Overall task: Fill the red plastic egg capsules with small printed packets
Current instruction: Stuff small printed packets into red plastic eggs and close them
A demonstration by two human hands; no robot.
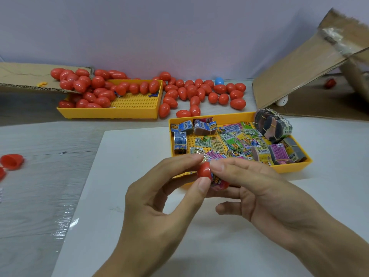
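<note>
White surface (127, 156) carries a yellow tray (291, 166) of printed packets (231, 140) at 1 o'clock; left hand (159, 200) and right hand (265, 188) both pinch a red egg capsule (205, 170).

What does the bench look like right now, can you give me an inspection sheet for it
Surface: white sheet over a grey table.
Job's things: red egg capsule with a printed packet showing at its seam; packet tray; egg tray; loose red eggs.
Clutter: open red halves; one blue egg; cardboard flaps.
Grippers: left hand and right hand both pinch the capsule.
Cables: nothing seen.
Surroundings: plain wall.
</note>
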